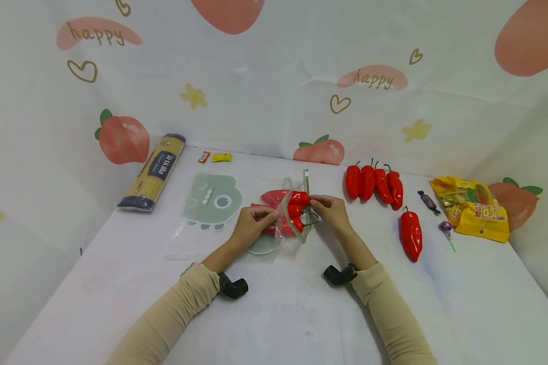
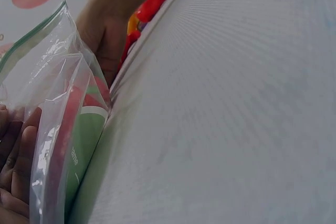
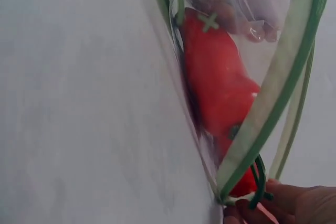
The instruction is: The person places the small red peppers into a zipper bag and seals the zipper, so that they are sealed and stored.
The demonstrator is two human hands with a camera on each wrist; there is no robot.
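Note:
A clear zip bag (image 1: pixel 210 203) with a pale green cartoon print and a green-edged mouth lies at the middle of the table. Several red peppers (image 1: pixel 294 211) with green stems are inside, stem ends toward the mouth on the right. My left hand (image 1: pixel 252 223) pinches the bag's upper film beside the mouth, which stands parted. At the mouth, my right hand (image 1: pixel 332 212) pinches the stem end of the farthest pepper (image 1: pixel 278 196). The right wrist view shows its fingers (image 3: pixel 283 198) by a red pepper end at the green rim. Film partly covers the left fingers (image 2: pixel 23 156).
Several red peppers (image 1: pixel 367 182) stand in a row at back right, with a single pepper (image 1: pixel 411 235) nearer. Beyond are a wrapped candy (image 1: pixel 428 203), a lollipop (image 1: pixel 446 228) and a yellow snack bag (image 1: pixel 479 213). Spaghetti (image 1: pixel 152 172) and two small candies (image 1: pixel 221 157) lie back left.

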